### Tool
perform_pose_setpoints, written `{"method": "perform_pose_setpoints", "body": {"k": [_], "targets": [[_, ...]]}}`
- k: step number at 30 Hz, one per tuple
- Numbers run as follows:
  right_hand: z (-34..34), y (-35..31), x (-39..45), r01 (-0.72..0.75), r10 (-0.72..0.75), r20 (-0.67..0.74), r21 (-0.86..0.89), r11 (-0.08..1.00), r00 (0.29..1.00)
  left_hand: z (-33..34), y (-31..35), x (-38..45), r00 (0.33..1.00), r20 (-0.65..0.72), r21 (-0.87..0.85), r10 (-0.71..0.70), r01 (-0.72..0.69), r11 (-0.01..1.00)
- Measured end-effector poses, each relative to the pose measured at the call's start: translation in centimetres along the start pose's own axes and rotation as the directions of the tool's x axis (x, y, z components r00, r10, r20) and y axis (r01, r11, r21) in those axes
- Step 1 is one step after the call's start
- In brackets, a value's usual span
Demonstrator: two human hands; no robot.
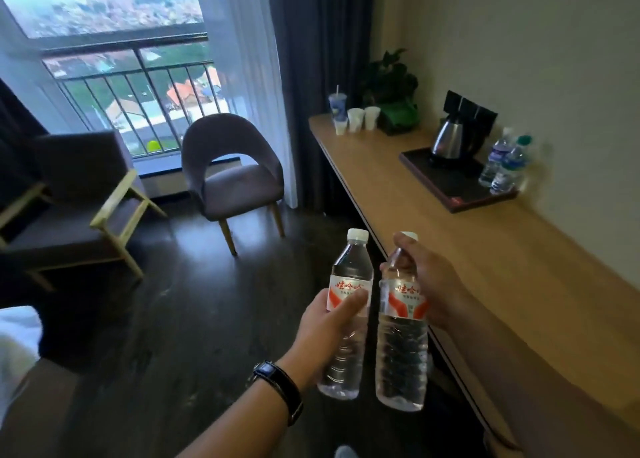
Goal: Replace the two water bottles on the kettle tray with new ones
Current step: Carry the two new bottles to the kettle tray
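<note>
While both hands are carrying new bottles, the scene is reading like this:

Left hand (pixel 325 326): wrapping closed around the middle of a red-label bottle (pixel 346 305), upright.

Right hand (pixel 429 284): clamping the neck of a second red-label bottle (pixel 401 336), upright.

Old bottles (pixel 504 161): standing upright on the kettle tray (pixel 446 184), beside the kettle (pixel 450 139).

Direction: the tray is lying ahead and to the right on the wooden counter (pixel 502 267), well apart; the right hand is nearer.

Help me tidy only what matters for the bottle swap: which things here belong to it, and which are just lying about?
Belongs to the job:
new bottles, in the left hand and right hand
old bottles
tray

Just lying about:
kettle
cups
plant
chairs
</note>
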State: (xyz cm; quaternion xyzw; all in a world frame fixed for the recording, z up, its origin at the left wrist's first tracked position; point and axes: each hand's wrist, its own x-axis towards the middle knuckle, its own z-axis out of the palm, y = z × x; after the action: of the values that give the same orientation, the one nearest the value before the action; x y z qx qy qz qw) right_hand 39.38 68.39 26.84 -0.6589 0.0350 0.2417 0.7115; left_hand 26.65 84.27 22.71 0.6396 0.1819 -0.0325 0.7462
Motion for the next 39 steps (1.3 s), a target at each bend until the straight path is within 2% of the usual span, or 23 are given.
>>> {"method": "perform_pose_setpoints", "body": {"k": [9,14,17,23,29,33,36,39], "targets": [[3.7,-8.0,16.5,0.008,-0.006,-0.028,0.078,0.997,1.000,-5.3,8.2,17.0,0.999,0.044,-0.020,0.000,0.001,1.000],[4.3,-10.4,25.4,0.033,-0.019,-0.174,0.079,0.996,0.985,-7.3,11.1,28.9,0.992,0.128,0.032,-0.001,-0.003,0.999],[4.1,-11.3,29.9,0.089,-0.062,-0.283,0.083,0.993,0.957,-7.7,12.8,35.9,0.965,0.261,0.043,-0.007,-0.004,0.999],[1.9,-13.0,36.8,0.103,-0.022,-0.557,0.115,0.988,0.831,-5.6,16.2,48.3,0.861,0.497,0.075,-0.105,0.078,0.994],[-2.2,-13.8,40.9,0.143,0.043,-0.724,0.194,0.971,0.689,0.0,17.4,57.6,0.770,0.574,0.259,-0.280,0.154,0.954],[-5.7,-13.3,43.6,0.180,0.008,-0.810,0.140,0.974,0.587,4.5,16.9,62.7,0.704,0.654,0.388,-0.276,0.001,0.921],[-8.4,-12.7,45.3,0.161,-0.003,-0.836,0.103,0.982,0.549,8.0,16.5,66.0,0.653,0.708,0.460,-0.271,-0.135,0.877],[-11.2,-11.7,47.2,0.168,-0.008,-0.855,0.093,0.981,0.518,11.6,16.1,69.7,0.600,0.740,0.509,-0.304,-0.204,0.836]]}}
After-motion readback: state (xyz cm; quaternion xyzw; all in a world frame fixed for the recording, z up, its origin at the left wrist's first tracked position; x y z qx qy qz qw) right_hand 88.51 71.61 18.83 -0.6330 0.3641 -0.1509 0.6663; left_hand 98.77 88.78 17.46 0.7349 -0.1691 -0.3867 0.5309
